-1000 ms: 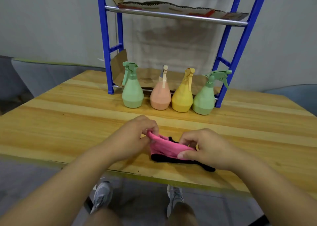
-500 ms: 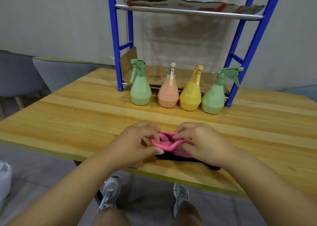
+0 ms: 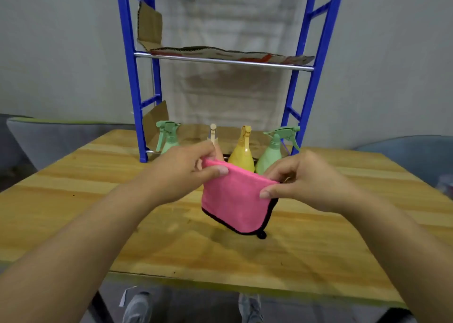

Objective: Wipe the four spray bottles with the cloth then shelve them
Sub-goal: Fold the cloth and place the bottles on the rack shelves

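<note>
Only one view: worn on the head, looking forward and down over both forearms. Close to the hands, left (image 3: 186, 170) and right (image 3: 306, 183), raised near mid-frame with a pink cloth (image 3: 235, 200) between them. Beyond them, across the wooden counter (image 3: 73, 200), facing a blue shelf rack (image 3: 132, 77) against a grey wall, with spray bottles (image 3: 242, 151) at its foot, partly hidden behind the hands. Wide-angle, with straight edges bowed toward the borders. Down past the counter's near edge, onto shoes (image 3: 137, 308) and floor, blurred, probably from head motion.
</note>
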Available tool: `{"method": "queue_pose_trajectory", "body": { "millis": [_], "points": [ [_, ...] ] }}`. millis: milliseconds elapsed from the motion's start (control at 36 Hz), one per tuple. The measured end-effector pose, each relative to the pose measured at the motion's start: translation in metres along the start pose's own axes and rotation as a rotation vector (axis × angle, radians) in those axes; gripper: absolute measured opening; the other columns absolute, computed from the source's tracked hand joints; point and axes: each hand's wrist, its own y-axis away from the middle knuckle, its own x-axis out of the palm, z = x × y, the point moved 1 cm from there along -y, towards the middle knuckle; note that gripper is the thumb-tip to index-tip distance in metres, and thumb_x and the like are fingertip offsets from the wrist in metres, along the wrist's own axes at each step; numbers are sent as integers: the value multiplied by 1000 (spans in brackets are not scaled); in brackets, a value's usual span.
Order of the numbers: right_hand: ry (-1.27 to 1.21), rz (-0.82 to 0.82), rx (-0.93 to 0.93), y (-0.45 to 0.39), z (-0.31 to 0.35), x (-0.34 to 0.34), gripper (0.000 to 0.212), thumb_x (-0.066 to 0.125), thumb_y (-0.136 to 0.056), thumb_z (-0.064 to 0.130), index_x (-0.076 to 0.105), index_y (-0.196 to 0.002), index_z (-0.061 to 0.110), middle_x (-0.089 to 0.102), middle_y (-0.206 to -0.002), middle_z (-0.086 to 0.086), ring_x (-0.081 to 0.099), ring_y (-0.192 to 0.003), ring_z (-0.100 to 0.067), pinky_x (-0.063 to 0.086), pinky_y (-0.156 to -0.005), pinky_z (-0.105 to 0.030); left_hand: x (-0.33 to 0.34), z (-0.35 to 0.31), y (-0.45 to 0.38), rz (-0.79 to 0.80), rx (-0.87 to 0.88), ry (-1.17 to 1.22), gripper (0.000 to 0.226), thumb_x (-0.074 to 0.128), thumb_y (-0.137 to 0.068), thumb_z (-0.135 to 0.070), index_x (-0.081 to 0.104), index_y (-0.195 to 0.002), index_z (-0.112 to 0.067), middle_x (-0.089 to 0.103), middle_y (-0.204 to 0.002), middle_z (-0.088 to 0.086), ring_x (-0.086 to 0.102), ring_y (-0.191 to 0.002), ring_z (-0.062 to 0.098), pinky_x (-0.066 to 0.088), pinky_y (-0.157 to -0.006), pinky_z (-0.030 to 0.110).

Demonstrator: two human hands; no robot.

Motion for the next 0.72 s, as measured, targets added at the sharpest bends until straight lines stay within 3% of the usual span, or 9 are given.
{"method": "queue_pose_trajectory", "body": {
  "millis": [83,139,194,306,389,472,556,611,722],
  "points": [
    [-15,-195,20,5,-7,-15,12,83,-68,23,73,-69,28,73,-78,4,66,-75,-12,57,-73,-33,4,-12,-3,13,17,104,24,62,-81,-49,49,-73,-31,61,-83,-14,56,-78,1,45,-62,24],
    [-5,-311,40,10,-16,-21,18,84,-68,20,69,-66,30,71,-76,4,65,-73,-13,54,-67,-31,16,-18,-6,26,16,164,24,69,-77,-45,54,-75,-26,64,-82,-9,60,-76,8,49,-63,25],
    [24,-364,52,16,-28,-24,22,85,-68,18,66,-65,29,70,-73,4,65,-71,-15,54,-65,-29,30,-25,-8,7,19,224,26,74,-74,-41,56,-76,-22,66,-81,-2,62,-74,16,52,-65,31],
    [48,-418,61,34,-52,-29,31,83,-70,11,56,-76,25,64,-73,8,60,-68,-3,48,-59,-14,56,-45,-13,-35,25,363,26,77,-75,-29,55,-80,-17,65,-79,-5,62,-72,14,52,-62,27],
    [75,-393,92,50,-67,-35,27,76,-77,10,60,-94,24,60,-80,13,58,-73,5,44,-66,-4,77,-59,-17,10,35,466,24,76,-77,-19,52,-80,-21,66,-80,-3,65,-79,21,56,-75,41],
    [146,-294,124,68,-78,-45,13,73,-81,13,70,-93,20,63,-85,14,59,-81,-2,47,-74,-17,93,-72,-21,72,53,589,29,75,-78,-13,51,-88,-27,68,-79,2,67,-79,31,56,-76,49],
    [36,-163,204,84,-91,-55,12,72,-83,15,72,-85,27,69,-80,12,64,-74,-4,51,-68,-18,106,-85,-26,179,32,715,31,72,-80,-5,56,-98,-25,67,-79,10,68,-75,33,59,-69,43],
    [-27,-105,263,91,-102,-57,11,72,-83,16,73,-85,27,70,-76,15,65,-65,-3,51,-60,-15,117,-90,-31,262,10,711,20,71,-80,-3,63,-96,-12,66,-78,9,67,-70,27,59,-64,36],
    [32,-82,348,93,-129,-56,9,72,-84,21,73,-85,29,70,-82,14,66,-69,-8,56,-66,-25,146,-96,-42,363,-60,612,16,74,-78,-7,65,-91,-4,67,-77,7,64,-69,18,56,-62,32]
  ]
}}
